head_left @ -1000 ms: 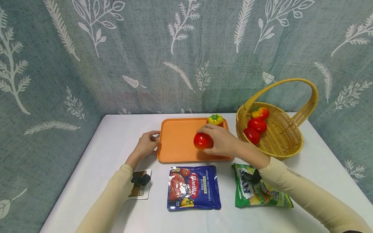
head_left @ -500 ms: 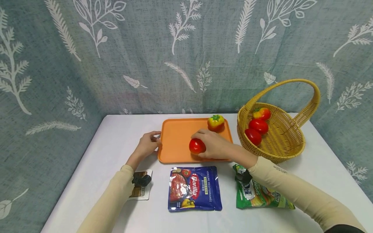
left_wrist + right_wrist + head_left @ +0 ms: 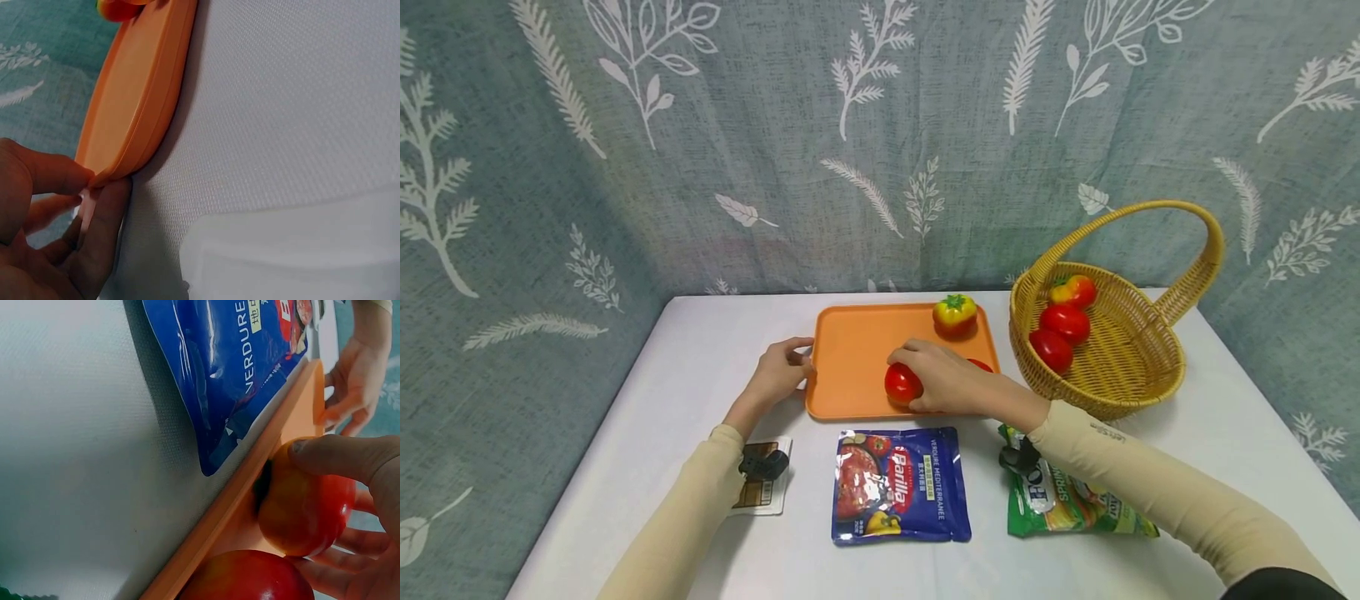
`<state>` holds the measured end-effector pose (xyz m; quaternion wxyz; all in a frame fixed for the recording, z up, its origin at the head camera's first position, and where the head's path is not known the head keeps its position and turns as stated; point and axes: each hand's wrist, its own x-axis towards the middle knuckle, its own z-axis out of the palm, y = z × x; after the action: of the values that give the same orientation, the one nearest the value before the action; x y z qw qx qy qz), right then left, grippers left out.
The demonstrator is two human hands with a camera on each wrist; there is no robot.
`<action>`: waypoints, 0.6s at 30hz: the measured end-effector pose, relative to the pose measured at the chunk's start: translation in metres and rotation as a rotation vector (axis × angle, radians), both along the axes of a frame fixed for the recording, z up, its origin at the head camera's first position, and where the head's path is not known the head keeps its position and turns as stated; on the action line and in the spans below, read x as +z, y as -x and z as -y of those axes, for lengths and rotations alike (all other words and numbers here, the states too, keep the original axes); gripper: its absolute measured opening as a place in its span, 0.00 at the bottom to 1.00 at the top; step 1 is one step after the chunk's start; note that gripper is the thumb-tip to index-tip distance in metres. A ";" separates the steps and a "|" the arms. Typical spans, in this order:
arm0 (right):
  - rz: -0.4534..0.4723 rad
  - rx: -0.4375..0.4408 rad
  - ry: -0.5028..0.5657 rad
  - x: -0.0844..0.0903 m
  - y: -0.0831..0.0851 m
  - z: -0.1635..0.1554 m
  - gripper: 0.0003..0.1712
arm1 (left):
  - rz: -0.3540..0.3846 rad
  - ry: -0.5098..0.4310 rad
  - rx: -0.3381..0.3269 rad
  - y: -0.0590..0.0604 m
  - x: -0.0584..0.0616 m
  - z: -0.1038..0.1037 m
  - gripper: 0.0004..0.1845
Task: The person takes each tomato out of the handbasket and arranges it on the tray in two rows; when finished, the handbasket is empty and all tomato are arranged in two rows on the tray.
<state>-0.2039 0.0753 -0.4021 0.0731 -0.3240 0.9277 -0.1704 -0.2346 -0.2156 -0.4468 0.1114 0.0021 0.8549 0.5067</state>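
A red tomato (image 3: 901, 384) sits on the orange tray (image 3: 857, 358) near its lower edge, at the centre of the head view, and the right hand (image 3: 943, 379) covers it from the right with thumb and fingers curled round it, its grip clamped on the fruit; the right wrist view shows the thumb (image 3: 340, 456) pressed on the tomato (image 3: 303, 503) and the fingers under it. A second red tomato (image 3: 250, 575) lies just beside the first, against the palm, and shows in the head view only as a red sliver (image 3: 979, 364) behind the hand. At the tray's upper right corner stands a yellow-and-red tomato (image 3: 955, 314) with a green stalk, apart from the hand. The left hand (image 3: 781, 371) holds the tray's left rim, its grip pinched on the edge, as the left wrist view shows with thumb above and fingers (image 3: 103, 212) below the rim (image 3: 147, 106). To the right of the tray a wicker basket (image 3: 1138, 367) with a tall handle holds three more tomatoes (image 3: 1063, 321). Along the lower part of the frame, on the white bench (image 3: 700, 333), lie a small card (image 3: 763, 492) under the left wrist, a blue pouch (image 3: 898, 485) just below the tray, and a green packet (image 3: 1067, 500) under the right forearm.
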 end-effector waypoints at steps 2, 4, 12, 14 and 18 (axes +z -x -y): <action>-0.003 0.004 -0.003 0.000 0.000 0.001 0.37 | 0.000 0.001 0.004 0.000 0.000 0.000 0.31; -0.001 0.007 -0.005 0.000 0.000 0.001 0.38 | -0.002 0.003 0.008 0.000 -0.001 0.000 0.31; -0.021 0.029 -0.003 0.001 0.002 0.002 0.37 | 0.007 -0.008 0.010 0.000 0.000 -0.001 0.31; -0.028 0.037 -0.004 0.001 0.002 0.002 0.37 | 0.009 -0.013 0.009 0.000 0.001 -0.001 0.31; -0.022 0.045 -0.008 0.003 0.002 0.001 0.39 | 0.014 -0.014 0.013 -0.001 0.002 -0.001 0.31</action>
<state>-0.2063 0.0744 -0.3989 0.0682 -0.3465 0.9215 -0.1615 -0.2341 -0.2148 -0.4453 0.1138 -0.0063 0.8504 0.5136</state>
